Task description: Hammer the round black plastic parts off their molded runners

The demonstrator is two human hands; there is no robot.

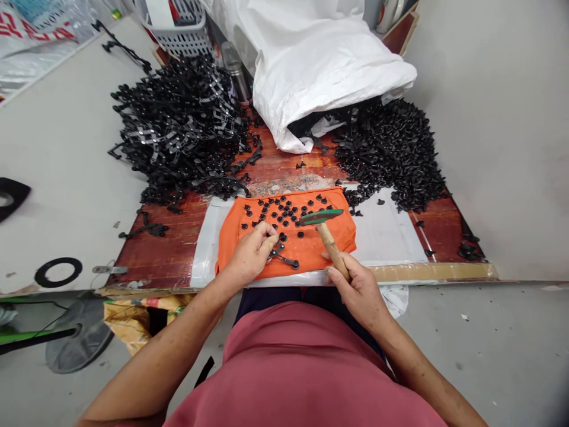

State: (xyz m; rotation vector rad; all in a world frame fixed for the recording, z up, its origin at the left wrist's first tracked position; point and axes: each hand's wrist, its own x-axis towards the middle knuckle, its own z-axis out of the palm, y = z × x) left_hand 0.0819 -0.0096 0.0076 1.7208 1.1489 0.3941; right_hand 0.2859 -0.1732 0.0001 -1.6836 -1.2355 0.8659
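In my right hand (353,284) is a hammer (329,242), gripped by its wooden handle, its green-edged head raised over an orange cloth (231,249). My left hand (254,249) has its thumb and fingers pinched on a black linked plastic strip (282,256) lying on that cloth. The strip's round end sits near the cloth's front edge. Many small black round studs (285,209) are scattered over the cloth, beyond both hands. My left fingertips partly hide the strip's upper end.
A tangled heap of black linked strips (178,130) stands at the left. Small black pieces (395,154) are piled at the right, beside a white sack (324,65). Behind are a grey basket (182,35) and a metal flask (239,80). A black ring (58,271) lies far left.
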